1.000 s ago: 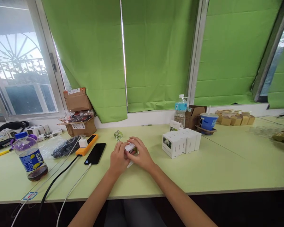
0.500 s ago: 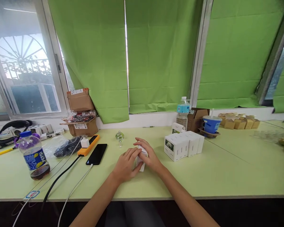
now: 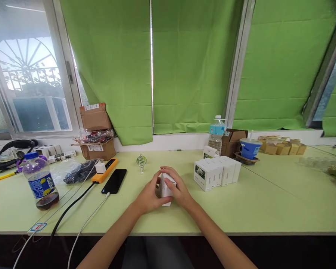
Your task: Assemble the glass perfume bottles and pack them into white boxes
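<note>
A small white box [image 3: 165, 186] stands on the pale green table [image 3: 235, 213] in front of me, held between both hands. My left hand [image 3: 151, 194] wraps round its left side, with the thumb low across the near face. On the right side, my right hand [image 3: 179, 186] grips the box, its fingers over the top and far edge. The fingers cover part of the box. Beyond the hands, slightly left, stands a small clear glass piece with a round greenish part [image 3: 141, 160]. Several white boxes with a flower picture [image 3: 210, 175] stand in a row to the right.
At the left are a black phone [image 3: 114, 181] on a cable, an orange power strip [image 3: 106, 172], a Pepsi bottle [image 3: 42, 183] and cardboard boxes [image 3: 98, 149]. At the back right stand a water bottle [image 3: 216, 134], a blue cup [image 3: 249, 148] and small brown boxes [image 3: 282, 148].
Both hands have shifted their hold on the white box. The left fingers have moved from its top to its far left side, and more of the box shows.
</note>
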`<state>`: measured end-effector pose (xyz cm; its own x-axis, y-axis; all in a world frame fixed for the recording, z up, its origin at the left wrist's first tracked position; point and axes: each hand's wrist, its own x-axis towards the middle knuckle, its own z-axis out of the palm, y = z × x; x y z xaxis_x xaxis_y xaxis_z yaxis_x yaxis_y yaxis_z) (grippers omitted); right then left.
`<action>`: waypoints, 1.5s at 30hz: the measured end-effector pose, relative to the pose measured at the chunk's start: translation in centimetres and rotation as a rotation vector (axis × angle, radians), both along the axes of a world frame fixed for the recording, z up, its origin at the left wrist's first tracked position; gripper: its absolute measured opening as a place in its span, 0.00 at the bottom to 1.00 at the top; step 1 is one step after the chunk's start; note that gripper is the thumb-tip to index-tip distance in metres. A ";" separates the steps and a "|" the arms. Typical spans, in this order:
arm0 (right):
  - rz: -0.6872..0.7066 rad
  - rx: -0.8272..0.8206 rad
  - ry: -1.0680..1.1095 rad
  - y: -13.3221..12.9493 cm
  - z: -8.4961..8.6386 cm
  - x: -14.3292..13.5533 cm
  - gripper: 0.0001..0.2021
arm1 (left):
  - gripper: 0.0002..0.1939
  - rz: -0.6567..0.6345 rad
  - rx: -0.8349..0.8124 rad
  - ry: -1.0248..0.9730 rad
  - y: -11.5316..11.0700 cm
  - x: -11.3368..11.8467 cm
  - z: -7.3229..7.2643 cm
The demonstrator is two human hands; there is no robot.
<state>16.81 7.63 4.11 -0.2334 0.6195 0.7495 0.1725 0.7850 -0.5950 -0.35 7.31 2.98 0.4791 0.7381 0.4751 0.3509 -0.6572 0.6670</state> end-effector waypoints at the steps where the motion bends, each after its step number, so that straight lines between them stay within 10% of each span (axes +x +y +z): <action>1: -0.003 0.001 0.017 0.0 0.0 -0.1 0.16 | 0.50 0.019 0.004 0.009 0.0 0.0 0.0; 29: -0.177 -0.033 0.182 0.4 -0.4 -0.1 0.17 | 0.41 0.116 0.149 0.132 0.1 0.1 -0.2; 45: -0.316 0.221 -0.355 -0.5 0.7 0.4 0.24 | 0.39 0.056 0.094 0.034 -0.2 -0.4 0.3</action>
<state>17.20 7.15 4.84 -0.3242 0.5367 0.7790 0.5822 0.7623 -0.2829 -0.75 7.09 3.28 0.4555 0.7173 0.5273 0.4102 -0.6948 0.5907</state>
